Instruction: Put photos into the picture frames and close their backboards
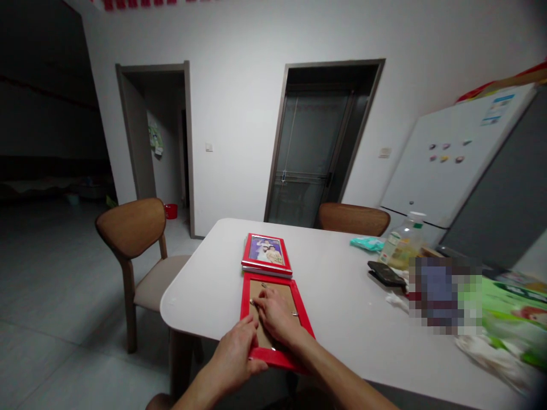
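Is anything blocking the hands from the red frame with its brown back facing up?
Nothing visible is. The left hand touches the red frame at its near left corner, and the right hand is over its brown backing. The framed photo lies beyond it, not between.

right of the face-down frame [305,322]: decent stretch of bare tabletop [337,307] was left for passing | further right: blocked off by black case [386,274], bottle [401,242] and green package [498,299] tbh | straight ahead: route was obstructed by framed photo [268,250]
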Available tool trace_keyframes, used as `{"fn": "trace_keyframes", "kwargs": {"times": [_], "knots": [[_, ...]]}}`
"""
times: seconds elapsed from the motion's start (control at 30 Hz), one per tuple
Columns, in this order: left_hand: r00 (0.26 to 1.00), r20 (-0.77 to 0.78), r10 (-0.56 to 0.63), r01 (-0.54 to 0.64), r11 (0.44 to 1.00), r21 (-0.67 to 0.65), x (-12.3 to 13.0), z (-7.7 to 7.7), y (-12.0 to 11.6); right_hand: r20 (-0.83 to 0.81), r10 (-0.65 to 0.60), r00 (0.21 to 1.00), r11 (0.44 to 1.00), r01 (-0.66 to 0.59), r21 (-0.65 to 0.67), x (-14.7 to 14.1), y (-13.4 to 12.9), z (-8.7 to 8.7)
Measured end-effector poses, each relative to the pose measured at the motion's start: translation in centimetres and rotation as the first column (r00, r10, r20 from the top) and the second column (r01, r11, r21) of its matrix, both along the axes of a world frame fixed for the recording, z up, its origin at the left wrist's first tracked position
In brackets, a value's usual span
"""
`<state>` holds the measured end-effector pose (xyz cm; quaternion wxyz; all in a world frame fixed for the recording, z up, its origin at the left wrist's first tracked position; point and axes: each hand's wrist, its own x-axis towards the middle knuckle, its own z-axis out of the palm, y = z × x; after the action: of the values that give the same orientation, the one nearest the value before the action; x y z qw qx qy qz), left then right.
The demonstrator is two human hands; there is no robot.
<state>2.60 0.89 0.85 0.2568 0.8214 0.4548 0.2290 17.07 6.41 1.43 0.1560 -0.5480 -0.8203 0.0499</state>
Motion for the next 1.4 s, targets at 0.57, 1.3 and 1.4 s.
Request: {"fn": "trace_keyframes", "kwargs": {"times": [0.57,1.3,1.4], "knots": [[1.0,0.005,-0.013,0.013,1.0,-0.006,0.0,0.3,-0.1,-0.14,-0.026,0.99,0.998,0.033,0.051,-0.3,1.0,-0.5],[1.0,-0.019,0.014,-0.015,0.999,-0.028,-0.1,0.6,-0.4,-0.132,-0.079,0.988,0.996,0.083,0.027,0.2,2.3,-0.5],[0.999,-0.037,0.009,-0.01,0.999,-0.041,-0.3,0.6,-0.6,-0.157,-0.212,0.965,0.975,0.22,0.034,1.1,3.8,-0.8]]}}
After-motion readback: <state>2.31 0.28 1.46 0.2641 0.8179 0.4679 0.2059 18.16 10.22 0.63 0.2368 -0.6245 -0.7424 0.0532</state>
